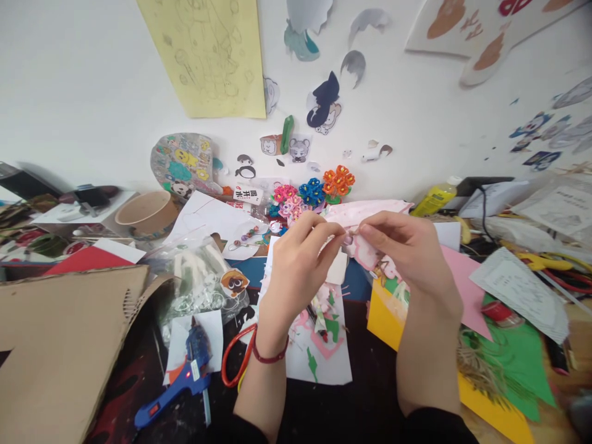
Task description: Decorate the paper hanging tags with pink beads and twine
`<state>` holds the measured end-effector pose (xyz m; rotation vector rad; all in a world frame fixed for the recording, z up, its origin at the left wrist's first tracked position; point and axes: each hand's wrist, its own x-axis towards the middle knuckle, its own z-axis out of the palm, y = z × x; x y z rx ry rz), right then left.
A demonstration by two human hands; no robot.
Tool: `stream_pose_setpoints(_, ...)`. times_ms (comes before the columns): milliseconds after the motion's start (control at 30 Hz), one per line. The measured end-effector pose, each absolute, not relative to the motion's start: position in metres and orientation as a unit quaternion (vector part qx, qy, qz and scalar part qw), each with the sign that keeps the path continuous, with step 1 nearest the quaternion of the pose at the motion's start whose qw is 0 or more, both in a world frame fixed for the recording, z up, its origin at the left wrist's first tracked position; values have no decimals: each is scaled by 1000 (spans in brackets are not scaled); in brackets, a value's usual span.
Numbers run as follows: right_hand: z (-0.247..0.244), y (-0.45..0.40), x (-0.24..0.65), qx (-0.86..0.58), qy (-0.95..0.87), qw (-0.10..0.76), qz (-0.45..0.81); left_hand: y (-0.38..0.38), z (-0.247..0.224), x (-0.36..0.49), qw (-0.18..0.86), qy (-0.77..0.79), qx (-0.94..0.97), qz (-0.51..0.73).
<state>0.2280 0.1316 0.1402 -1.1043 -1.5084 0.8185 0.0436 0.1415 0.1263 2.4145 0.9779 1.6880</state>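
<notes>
My left hand (303, 271) and my right hand (407, 246) are raised close together over the middle of the desk. Both are closed in a pinch, fingertips almost meeting at a small purplish piece (348, 238); its kind is too small to make out. Behind and just below the fingers lies pink patterned material (365, 251). Under my left hand is a white sheet (335, 368) strewn with green and pink paper scraps. Red-handled scissors (226, 364) lie partly hidden beside my left wrist, which wears a dark red band.
A blue glue gun (187, 376) with a lit red light rests on the left. Cardboard (50, 333) covers the far left. Bright flowers (312, 192) stand by the wall. Yellow (383, 320) and green paper (531, 376), plus a yellow bottle (435, 197), are on the right.
</notes>
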Motion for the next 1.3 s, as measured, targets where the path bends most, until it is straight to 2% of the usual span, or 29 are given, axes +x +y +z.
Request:
stream_pose_setpoints(200, 139, 136, 231, -430, -609, 531, 402, 137, 128, 46, 15, 305, 789, 534)
stream_pose_setpoints(500, 141, 134, 228, -425, -633, 522, 383, 134, 129, 49, 30, 335, 783, 523)
stream_pose_setpoints(1033, 138, 133, 229, -425, -647, 508, 378, 137, 127, 49, 192, 322, 735, 564)
stream_pose_setpoints(1300, 136, 136, 223, -447, -645, 514, 346, 144, 124, 47, 236, 326, 718, 568)
